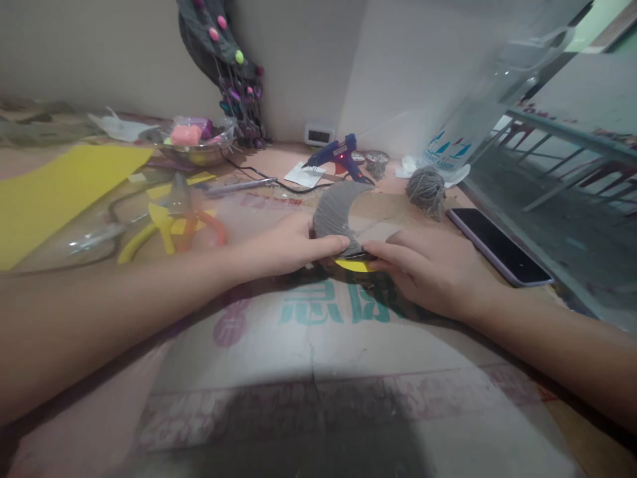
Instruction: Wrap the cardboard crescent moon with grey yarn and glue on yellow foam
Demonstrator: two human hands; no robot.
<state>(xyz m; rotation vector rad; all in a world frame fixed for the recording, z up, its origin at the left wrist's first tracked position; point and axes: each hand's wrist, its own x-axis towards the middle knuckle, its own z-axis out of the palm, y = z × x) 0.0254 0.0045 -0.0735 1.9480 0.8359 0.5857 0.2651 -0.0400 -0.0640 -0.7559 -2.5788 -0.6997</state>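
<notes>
A crescent shape wrapped in grey yarn is held just above the table, its lower end showing a bare yellow part. My left hand grips its left side, thumb lying across the yarn. At the lower tip, my right hand pinches with thumb and fingers. A thin strand seems to run from the crescent toward the right hand; its exact path is hard to make out. The grey yarn ball rests beyond my right hand.
A blue glue gun with a red light stands behind the crescent. Pliers and yellow sheet lie left, near a metal bowl. A phone lies right, by the table edge. A decorated grey crescent hangs at the wall.
</notes>
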